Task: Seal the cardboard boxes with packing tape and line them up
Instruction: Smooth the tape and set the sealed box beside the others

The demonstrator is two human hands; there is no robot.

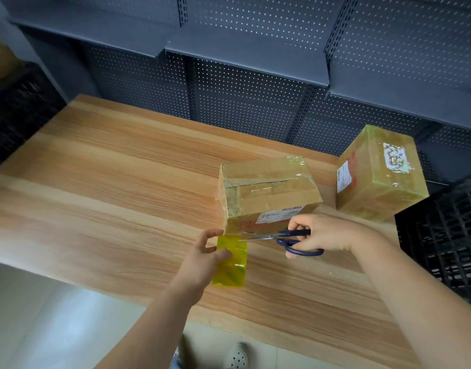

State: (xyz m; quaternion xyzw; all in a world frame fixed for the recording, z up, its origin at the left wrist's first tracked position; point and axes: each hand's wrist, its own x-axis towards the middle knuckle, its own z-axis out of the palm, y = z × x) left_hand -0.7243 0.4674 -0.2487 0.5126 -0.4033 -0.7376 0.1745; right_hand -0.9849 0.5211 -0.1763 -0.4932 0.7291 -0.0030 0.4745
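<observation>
1. Left hand: is gripping the yellow packing tape roll, thumb and fingers curling over its upper edge, low over the tabletop.
2. Right hand: is closing round the blue handles of the scissors, with the blades pointing left.
3. Key relation: a short run of tape is leading from the roll up to the near lower corner of the near cardboard box. The scissor tips are lying just right of that run, with their long axis crossing it. The right hand is nearer the cut and the left appears to be holding the tape taut.
4. Near cardboard box: is sitting mid-tabletop, just beyond both hands, its top seam showing a gap.
5. Far cardboard box: is sitting at the right edge, wrapped in tape, apart from the first.
6. Perforated shelving: is standing behind.
</observation>
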